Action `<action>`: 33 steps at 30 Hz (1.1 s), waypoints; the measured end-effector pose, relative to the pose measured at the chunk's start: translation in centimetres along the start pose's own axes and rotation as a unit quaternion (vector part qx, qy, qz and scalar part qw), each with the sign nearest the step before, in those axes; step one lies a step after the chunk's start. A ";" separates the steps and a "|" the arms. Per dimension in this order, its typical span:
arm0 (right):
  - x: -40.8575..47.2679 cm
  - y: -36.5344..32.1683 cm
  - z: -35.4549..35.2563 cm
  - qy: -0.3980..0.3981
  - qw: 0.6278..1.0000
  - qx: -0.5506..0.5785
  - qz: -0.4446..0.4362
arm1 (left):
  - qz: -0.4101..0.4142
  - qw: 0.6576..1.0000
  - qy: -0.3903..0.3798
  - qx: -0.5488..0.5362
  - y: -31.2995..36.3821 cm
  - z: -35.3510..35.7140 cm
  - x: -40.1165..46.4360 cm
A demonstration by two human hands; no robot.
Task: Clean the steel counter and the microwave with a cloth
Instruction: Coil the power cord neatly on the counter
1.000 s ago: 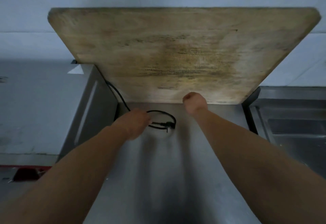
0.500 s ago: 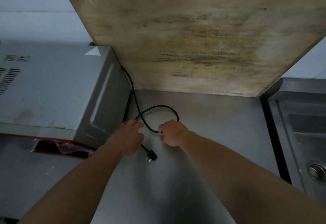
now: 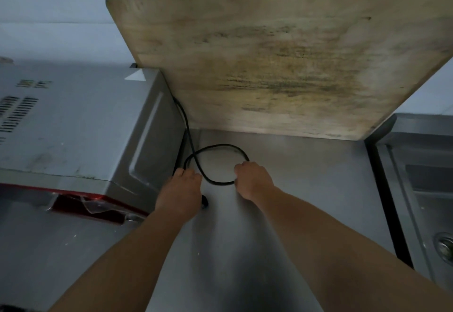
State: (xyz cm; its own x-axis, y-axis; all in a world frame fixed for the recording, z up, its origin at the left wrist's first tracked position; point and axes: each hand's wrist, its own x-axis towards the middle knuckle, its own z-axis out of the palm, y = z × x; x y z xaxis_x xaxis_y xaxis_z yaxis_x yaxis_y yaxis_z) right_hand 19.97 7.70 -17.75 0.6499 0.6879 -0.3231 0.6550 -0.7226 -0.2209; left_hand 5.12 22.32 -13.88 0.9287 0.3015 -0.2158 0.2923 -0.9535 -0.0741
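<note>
Counter [image 3: 306, 189] nearest, steel, both forearms over it. Left hand [image 3: 180, 192] fingers on cord [image 3: 218, 183] near plug; whether gripping, cannot tell. Right hand [image 3: 253, 179] curled round cord loop. Microwave [image 3: 73, 127] left of cord. Board [image 3: 282, 61] beyond cord, leaning on wall. Sink [image 3: 421, 189] right of counter.

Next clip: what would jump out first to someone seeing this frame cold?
The big, stained wooden cutting board leaning against the pale wall at the back dominates. Below it, both hands work a looped black power cord on the steel counter: the right hand grips the loop, the left hand touches it beside the grey microwave.
</note>
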 end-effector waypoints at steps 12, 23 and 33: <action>4.6 2.0 1.0 -0.025 0.995 -0.084 -0.040 | -0.014 0.999 -0.048 0.001 0.7 1.6 2.2; 2.8 8.6 0.2 -0.006 0.981 0.025 0.193 | 0.002 0.998 -0.047 0.044 5.1 0.7 6.0; 2.3 12.7 -1.2 0.040 0.955 0.097 0.279 | 0.047 0.998 -0.031 0.041 8.0 -1.1 9.2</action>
State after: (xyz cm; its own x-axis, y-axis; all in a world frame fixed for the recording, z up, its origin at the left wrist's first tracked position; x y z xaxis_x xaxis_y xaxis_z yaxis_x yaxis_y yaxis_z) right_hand 30.25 0.19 -20.25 0.9091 0.1900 -0.3708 0.1203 -0.9717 -0.2031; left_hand 16.30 17.47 -15.35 0.9345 0.2122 -0.2857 0.1820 -0.9748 -0.1288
